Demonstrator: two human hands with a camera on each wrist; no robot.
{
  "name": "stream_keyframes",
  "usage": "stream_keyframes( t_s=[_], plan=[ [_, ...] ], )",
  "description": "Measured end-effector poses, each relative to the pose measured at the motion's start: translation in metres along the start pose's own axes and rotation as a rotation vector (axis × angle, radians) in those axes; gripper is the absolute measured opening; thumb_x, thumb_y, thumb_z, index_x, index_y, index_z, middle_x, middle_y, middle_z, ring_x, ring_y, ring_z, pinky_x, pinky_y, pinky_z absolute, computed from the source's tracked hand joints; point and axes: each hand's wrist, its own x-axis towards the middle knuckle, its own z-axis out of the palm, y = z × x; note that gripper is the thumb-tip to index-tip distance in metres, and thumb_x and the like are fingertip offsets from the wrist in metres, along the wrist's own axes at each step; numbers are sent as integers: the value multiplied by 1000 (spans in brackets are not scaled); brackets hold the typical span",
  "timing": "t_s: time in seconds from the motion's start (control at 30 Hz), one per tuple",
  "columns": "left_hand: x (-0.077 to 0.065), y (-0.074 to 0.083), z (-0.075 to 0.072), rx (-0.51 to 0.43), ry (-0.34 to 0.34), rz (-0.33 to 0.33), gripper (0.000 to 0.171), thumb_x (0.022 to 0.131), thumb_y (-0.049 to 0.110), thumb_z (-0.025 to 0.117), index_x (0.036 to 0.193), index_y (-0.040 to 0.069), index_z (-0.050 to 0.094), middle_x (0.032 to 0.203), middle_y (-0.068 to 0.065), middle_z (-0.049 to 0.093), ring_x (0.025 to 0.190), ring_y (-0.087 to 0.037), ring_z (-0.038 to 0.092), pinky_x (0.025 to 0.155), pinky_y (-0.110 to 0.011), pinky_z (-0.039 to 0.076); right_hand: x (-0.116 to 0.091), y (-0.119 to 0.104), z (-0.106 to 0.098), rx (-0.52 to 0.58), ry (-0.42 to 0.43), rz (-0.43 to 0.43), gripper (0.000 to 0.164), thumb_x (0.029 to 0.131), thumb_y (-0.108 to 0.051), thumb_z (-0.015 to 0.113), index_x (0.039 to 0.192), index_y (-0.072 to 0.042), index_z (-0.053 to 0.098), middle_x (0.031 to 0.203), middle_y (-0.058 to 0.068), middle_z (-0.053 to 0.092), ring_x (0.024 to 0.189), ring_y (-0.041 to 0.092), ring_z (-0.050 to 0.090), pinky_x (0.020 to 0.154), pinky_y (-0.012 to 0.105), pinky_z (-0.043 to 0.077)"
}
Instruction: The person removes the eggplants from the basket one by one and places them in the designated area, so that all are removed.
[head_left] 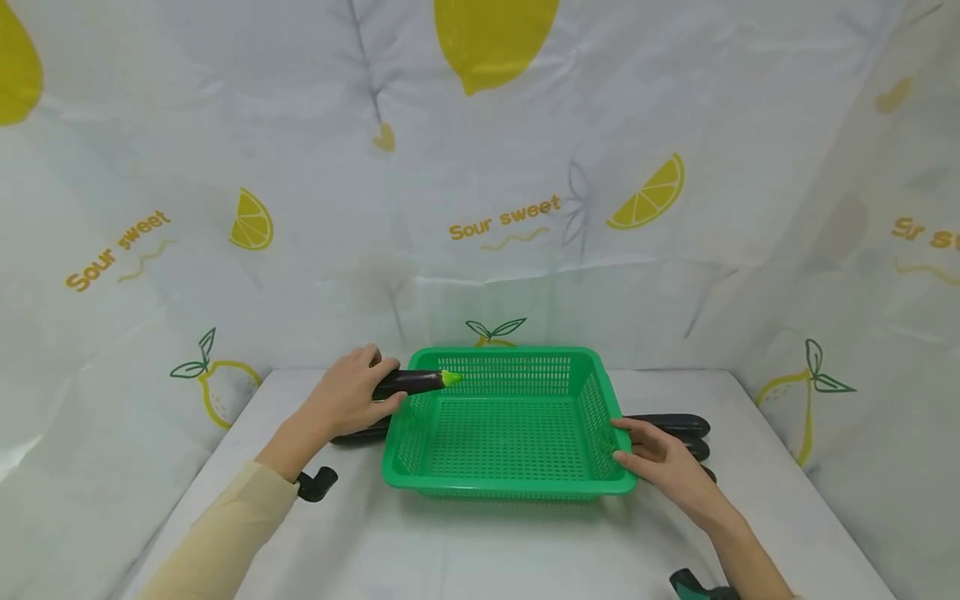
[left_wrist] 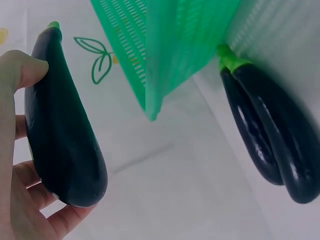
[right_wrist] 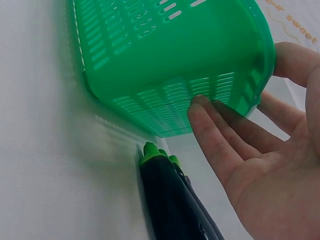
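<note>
My left hand (head_left: 348, 390) grips a dark purple eggplant (head_left: 411, 382) above the left rim of a green plastic basket (head_left: 510, 483). The eggplant's green stem end points right, over the basket. In the left wrist view, the thumb lies along the narrow end of the eggplant (left_wrist: 65, 125), and the fingers curl behind it. At the basket's right side, my right hand (head_left: 667, 467) pinches the rim. The right wrist view has its fingertips (right_wrist: 198, 112) against the slotted outer wall.
Two more eggplants (left_wrist: 285, 130) lie side by side on the white table left of the basket. Several others (head_left: 678, 423) lie to its right, partly behind my right hand. A white lemon-print sheet (head_left: 330, 208) hangs behind and at the sides.
</note>
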Motion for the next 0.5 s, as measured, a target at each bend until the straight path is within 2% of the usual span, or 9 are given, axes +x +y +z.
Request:
stream_keyframes(
  t_s=[0.13,0.37,0.5],
  plan=[
    [-9,-8,-1,8,23,-25,39,93,36,70,119,8,66,95,-8,51,77,-21,45,67,-37,42,0,1,1,-1,1,2,62,100,-27,68,153,-8,42,141,21,52,128,35,54,89,30,51],
    [-26,-24,0,3,17,-114,40,94,36,69,121,7,65,94,-8,51,77,-22,46,67,-39,43,-1,2,0,9,-3,-16,61,100,-25,67,153,-7,42,140,23,52,117,17,60,88,30,52],
    [-36,-35,2,-3,17,-160,40,93,36,69,120,6,64,92,-8,49,77,-22,45,66,-39,42,0,2,0,5,2,-18,62,100,-25,68,153,-7,42,141,23,51,117,14,60,87,29,52]
  ],
)
